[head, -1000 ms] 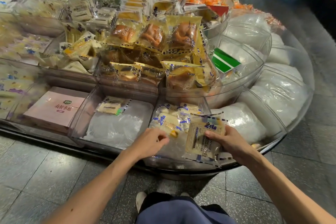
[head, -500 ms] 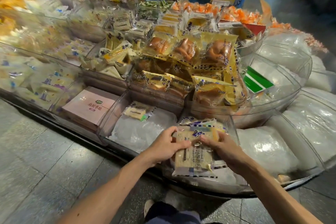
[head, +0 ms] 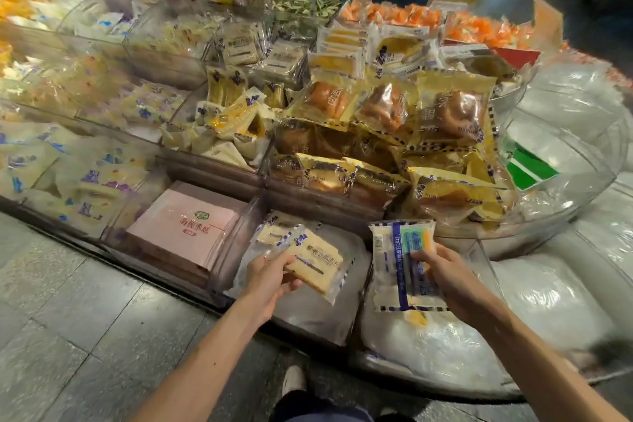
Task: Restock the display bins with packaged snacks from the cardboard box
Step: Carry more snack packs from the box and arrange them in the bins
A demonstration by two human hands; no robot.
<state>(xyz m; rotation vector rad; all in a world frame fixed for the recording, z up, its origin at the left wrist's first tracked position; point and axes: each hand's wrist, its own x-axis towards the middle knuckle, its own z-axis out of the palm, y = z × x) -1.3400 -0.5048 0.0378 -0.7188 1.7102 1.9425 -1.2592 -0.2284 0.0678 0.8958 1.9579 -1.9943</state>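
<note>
Holding a clear-wrapped pale cake packet point(head: 317, 265) by its near edge, the left hand point(head: 270, 279) has its grip closed on it, thumb on top, above a clear plastic display bin point(head: 238, 243) lined with white padding. One similar packet point(head: 274, 231) lies at the back of that bin. The right hand point(head: 448, 276) grips a stack of blue-striped clear packets point(head: 399, 260), held upright over the neighbouring clear bin point(head: 481, 260) on the right. A flat pink box point(head: 185, 229) lies in the bin on the left.
</note>
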